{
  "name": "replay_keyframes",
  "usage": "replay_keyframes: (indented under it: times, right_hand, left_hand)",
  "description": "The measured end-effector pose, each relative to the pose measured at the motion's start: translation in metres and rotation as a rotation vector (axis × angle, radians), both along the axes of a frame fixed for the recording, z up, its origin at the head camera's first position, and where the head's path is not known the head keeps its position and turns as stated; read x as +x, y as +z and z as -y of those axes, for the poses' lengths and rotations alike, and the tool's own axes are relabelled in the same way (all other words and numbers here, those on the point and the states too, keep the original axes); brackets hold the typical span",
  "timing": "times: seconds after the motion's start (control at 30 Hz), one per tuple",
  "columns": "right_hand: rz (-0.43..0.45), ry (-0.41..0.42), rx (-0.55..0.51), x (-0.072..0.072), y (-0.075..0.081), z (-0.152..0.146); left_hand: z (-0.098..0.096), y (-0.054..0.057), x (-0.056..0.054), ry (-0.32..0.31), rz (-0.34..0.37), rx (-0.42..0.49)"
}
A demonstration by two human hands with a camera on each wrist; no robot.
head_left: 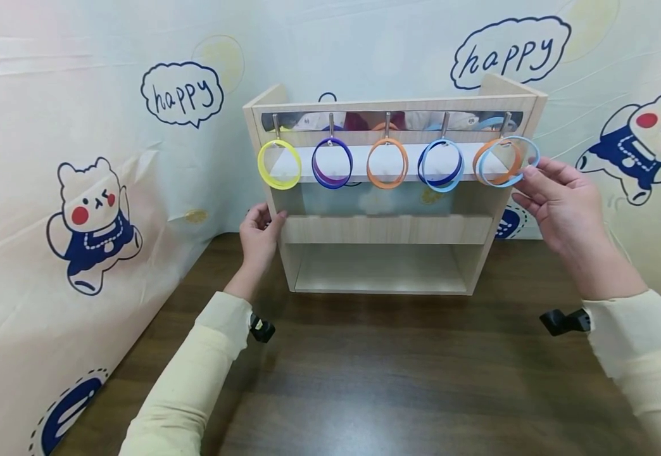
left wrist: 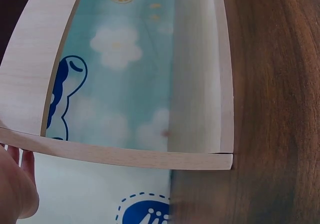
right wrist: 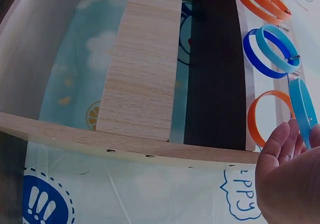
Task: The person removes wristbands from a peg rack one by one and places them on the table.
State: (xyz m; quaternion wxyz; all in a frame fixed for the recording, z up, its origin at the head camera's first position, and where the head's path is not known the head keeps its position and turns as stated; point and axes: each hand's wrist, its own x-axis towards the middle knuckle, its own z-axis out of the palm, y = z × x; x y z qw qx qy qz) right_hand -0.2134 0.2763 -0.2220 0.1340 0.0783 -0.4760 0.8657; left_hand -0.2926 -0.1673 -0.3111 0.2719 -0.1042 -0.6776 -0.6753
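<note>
My right hand (head_left: 564, 202) pinches a light blue ring (head_left: 537, 152) at its right edge, by the rightmost hook (head_left: 505, 123) of a wooden shelf rack (head_left: 387, 229). An orange ring (head_left: 517, 158) hangs on that hook, partly behind the blue one. In the right wrist view the light blue ring (right wrist: 302, 108) is at the fingertips, in front of the orange ring (right wrist: 256, 126). My left hand (head_left: 259, 237) grips the rack's left side panel, thumb toward the front. The left wrist view shows part of that hand (left wrist: 17, 184) against the panel's edge (left wrist: 125, 156).
More rings hang from the other hooks: yellow (head_left: 279, 185), purple-blue (head_left: 332, 183), orange (head_left: 387, 185), and light blue (head_left: 441, 187) with dark blue. The rack stands on a dark wooden table (head_left: 376, 367). Behind it hangs a printed cloth (head_left: 365, 50).
</note>
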Motion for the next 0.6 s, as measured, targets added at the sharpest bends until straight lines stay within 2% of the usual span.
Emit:
replay_keyframes:
  times: [0.23, 0.6]
  right_hand:
    - [0.013, -0.012, 0.007, 0.007, 0.005, 0.003]
    - [-0.016, 0.048, 0.059, 0.023, 0.009, 0.019]
  left_hand:
    - [0.0, 0.002, 0.0, 0.001, 0.003, -0.01]
    - [0.001, 0.002, 0.003, -0.001, 0.006, -0.005]
